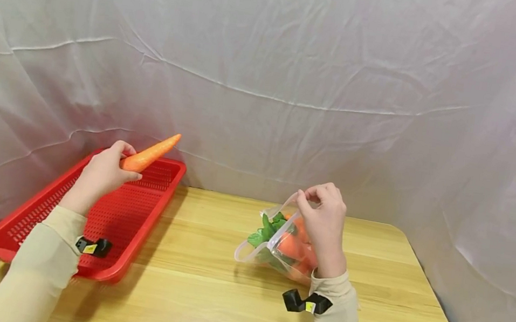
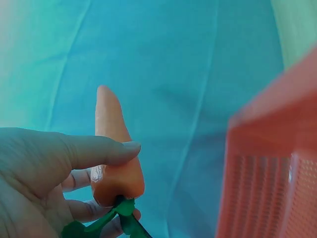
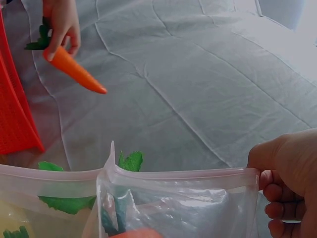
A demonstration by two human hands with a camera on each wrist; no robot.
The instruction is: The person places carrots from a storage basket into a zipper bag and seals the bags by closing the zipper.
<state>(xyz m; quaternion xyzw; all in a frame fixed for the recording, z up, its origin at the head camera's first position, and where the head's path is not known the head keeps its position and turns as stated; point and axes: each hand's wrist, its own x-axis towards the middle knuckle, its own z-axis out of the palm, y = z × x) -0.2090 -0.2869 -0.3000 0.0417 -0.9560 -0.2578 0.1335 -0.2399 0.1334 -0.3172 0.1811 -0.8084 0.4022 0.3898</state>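
My left hand point(image 1: 105, 171) grips an orange carrot point(image 1: 151, 154) near its thick end, above the far part of a red basket point(image 1: 153, 212). In the left wrist view the thumb lies across the carrot point(image 2: 116, 173), and green leaves point(image 2: 124, 208) hang from its stem end. With thumb and fingertips, my right hand point(image 1: 324, 218) pinches the rim of a clear plastic bag point(image 3: 178, 196) with a whitish edge. Inside the bag are orange-red items point(image 1: 293, 245), and green leaves point(image 1: 268, 230) stick out at its mouth.
The basket has slotted sides and stands on the left of a light wooden table point(image 1: 193, 283). Behind the table hangs a pale, creased cloth point(image 1: 269, 75). Each wrist carries a small black camera, such as the right wrist camera point(image 1: 305, 301).
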